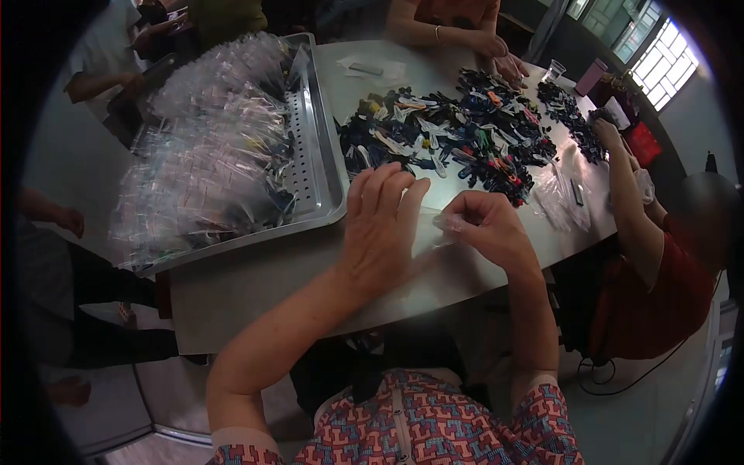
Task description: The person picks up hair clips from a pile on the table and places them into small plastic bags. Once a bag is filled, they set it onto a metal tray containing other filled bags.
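Note:
My right hand [496, 232] is closed, thumb and forefinger pinching a small clear plastic bag [443, 242] above the table's near side. My left hand [377, 225] is raised just to the left of it, fingers stretched up and slightly apart. The bag spans part of the gap between my hands; whether my left thumb touches it is hidden. Just beyond my fingers spreads a pile of small clip-like pieces [434, 128], mostly dark, some white, orange, green and pink.
A metal tray [324, 132] with a perforated base, heaped with filled clear bags [209, 147], stands left. More clear bags [559, 198] lie right. Co-workers' hands [496, 50] work across the table [232, 310] and at its right end. A cup [553, 71] and pink bottle [591, 77] stand far right.

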Demonstrator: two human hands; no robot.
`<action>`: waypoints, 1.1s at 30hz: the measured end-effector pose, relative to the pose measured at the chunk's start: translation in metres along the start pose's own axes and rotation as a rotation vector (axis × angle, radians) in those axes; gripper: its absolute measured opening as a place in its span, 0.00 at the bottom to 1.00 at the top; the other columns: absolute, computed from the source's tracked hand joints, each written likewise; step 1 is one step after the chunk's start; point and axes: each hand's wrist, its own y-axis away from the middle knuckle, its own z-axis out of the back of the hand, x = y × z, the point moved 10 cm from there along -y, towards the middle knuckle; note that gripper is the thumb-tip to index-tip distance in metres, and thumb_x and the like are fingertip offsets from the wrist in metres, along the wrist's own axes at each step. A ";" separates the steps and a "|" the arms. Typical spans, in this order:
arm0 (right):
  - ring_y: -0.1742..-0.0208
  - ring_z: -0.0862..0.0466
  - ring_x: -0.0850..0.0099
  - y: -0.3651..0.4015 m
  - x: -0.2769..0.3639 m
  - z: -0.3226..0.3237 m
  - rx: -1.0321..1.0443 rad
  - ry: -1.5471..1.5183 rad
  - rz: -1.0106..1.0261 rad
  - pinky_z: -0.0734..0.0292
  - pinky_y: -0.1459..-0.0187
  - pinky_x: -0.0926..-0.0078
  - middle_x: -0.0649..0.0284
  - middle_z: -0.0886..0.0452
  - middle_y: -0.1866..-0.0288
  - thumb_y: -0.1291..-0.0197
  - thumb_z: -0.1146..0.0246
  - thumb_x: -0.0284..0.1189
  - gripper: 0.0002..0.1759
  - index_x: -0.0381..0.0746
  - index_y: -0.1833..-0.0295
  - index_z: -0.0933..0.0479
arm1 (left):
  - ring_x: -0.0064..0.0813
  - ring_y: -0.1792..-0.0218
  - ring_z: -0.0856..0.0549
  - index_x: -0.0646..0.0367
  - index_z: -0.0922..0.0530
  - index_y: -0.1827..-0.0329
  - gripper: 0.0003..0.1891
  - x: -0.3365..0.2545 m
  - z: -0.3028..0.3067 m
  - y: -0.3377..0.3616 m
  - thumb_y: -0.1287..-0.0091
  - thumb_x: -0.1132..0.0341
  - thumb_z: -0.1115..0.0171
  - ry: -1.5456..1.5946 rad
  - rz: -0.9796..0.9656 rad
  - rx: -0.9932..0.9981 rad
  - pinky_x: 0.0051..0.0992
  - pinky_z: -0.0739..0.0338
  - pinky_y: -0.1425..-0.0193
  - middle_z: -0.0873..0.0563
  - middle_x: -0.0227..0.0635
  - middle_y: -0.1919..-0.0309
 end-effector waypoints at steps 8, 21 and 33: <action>0.71 0.25 0.86 -0.002 0.015 -0.011 -0.059 0.046 0.013 0.29 0.67 0.83 0.72 0.20 0.72 0.38 0.27 0.31 0.12 0.33 0.56 0.18 | 0.49 0.47 0.25 0.63 0.28 0.48 0.25 0.018 -0.018 0.009 0.49 0.68 0.30 0.083 0.027 0.060 0.43 0.34 0.39 0.24 0.44 0.54; 0.73 0.27 0.85 0.011 0.040 -0.006 -0.303 0.425 0.101 0.30 0.69 0.82 0.71 0.22 0.75 0.42 0.26 0.29 0.11 0.35 0.64 0.21 | 0.46 0.50 0.25 0.62 0.28 0.52 0.23 0.024 -0.023 0.011 0.51 0.69 0.32 -0.053 0.074 0.093 0.41 0.33 0.42 0.24 0.44 0.56; 0.71 0.19 0.80 0.015 0.036 -0.014 -0.221 0.264 0.103 0.24 0.66 0.79 0.64 0.14 0.71 0.37 0.29 0.31 0.12 0.32 0.58 0.17 | 0.48 0.48 0.25 0.64 0.29 0.45 0.32 0.021 -0.015 0.007 0.51 0.60 0.26 0.026 0.106 0.092 0.43 0.33 0.39 0.24 0.46 0.53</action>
